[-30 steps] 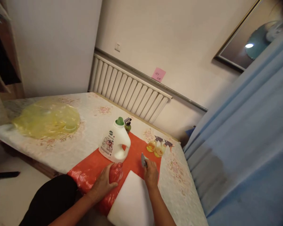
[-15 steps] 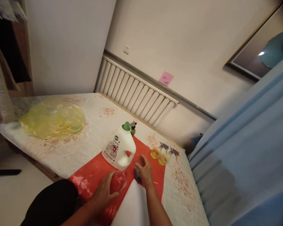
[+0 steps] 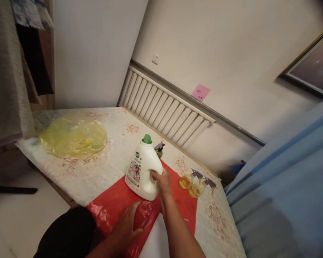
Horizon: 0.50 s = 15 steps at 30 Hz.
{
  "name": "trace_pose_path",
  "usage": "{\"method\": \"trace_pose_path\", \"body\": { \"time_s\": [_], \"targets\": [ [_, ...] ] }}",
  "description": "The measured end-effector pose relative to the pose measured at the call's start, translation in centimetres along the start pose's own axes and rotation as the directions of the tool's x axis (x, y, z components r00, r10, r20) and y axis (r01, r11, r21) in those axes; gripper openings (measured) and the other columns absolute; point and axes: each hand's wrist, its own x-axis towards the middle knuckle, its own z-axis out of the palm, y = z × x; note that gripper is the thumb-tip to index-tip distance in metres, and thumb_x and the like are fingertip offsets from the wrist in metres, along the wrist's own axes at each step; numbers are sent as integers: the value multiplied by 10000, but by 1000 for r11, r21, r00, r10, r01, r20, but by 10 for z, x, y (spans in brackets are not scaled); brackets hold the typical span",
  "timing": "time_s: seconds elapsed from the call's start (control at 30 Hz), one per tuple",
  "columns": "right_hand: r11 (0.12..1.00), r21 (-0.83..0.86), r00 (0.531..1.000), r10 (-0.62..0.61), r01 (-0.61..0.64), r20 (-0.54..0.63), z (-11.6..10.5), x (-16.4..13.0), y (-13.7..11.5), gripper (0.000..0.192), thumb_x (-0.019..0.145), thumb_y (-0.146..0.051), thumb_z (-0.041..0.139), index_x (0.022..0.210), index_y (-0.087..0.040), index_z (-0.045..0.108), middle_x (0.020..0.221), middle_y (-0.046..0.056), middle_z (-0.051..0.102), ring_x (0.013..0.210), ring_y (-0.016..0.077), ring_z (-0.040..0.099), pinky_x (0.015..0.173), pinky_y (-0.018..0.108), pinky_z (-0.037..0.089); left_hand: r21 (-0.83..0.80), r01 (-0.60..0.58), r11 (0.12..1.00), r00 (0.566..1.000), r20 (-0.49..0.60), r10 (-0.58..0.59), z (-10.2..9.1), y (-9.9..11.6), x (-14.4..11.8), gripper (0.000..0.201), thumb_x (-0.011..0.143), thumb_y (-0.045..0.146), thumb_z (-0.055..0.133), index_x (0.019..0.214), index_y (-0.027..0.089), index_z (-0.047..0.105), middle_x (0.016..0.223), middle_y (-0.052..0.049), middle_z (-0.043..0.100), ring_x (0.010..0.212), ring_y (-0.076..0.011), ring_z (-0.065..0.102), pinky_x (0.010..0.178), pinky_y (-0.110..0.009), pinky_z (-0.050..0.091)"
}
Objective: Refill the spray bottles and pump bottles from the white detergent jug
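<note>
1. My right hand (image 3: 161, 181) is closed on the handle of the white detergent jug (image 3: 143, 172), fingers wrapped into the handle opening on the jug's right side. The jug stands on the red plastic sheet (image 3: 115, 200), leaning a little in this view, its long axis running from base to green cap (image 3: 146, 138).

2. My left hand (image 3: 127, 224) lies curled over a small red-tinted clear bottle (image 3: 144, 216) resting on the same red sheet. Whether the fingers truly clamp it or only steady it, I cannot tell; the palm covers most of it.

3. The relation that matters: the jug sits just beyond and slightly left of the small bottle, the two near each other but apart. My right forearm crosses between them, so the right hand is the one on the jug and the left the one on the bottle.

4. The small bottle's neck points away from me and to the right, toward the jug's base rather than its cap, so spout and neck are well apart in height.

5. Behind the jug a dark spray trigger (image 3: 159, 146) peeks out. To the right, two yellow spray bottles (image 3: 195, 184) lie at the sheet's edge on the flowered tablecloth (image 3: 118, 143). A yellow plastic bag (image 3: 72, 134) lies far left.
</note>
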Motion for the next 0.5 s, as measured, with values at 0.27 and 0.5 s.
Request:
{"method": "trace_pose_path", "body": {
  "time_s": [0.27, 0.5],
  "targets": [
    [997, -7, 990, -78, 78, -116, -31, -6, -64, 206, 581, -284, 730, 706, -157, 626, 509, -71, 552, 463, 100, 470, 473, 224, 366, 54, 21, 998, 1000, 11, -21, 0, 4, 0, 803, 660, 236, 629, 1424, 134, 407, 1459, -182, 484, 1371, -358, 410, 1151, -479, 333],
    [991, -117, 981, -88, 68, -170, -89, -40, -104, 275, 615, -345, 791, 733, -149, 638, 486, -47, 583, 447, 117, 505, 479, 238, 380, 71, 53, 996, 997, 51, -57, -8, 19, 2, 795, 665, 244, 625, 1414, 157, 374, 1472, -174, 472, 1389, -323, 393, 1154, -479, 296]
  ]
}}
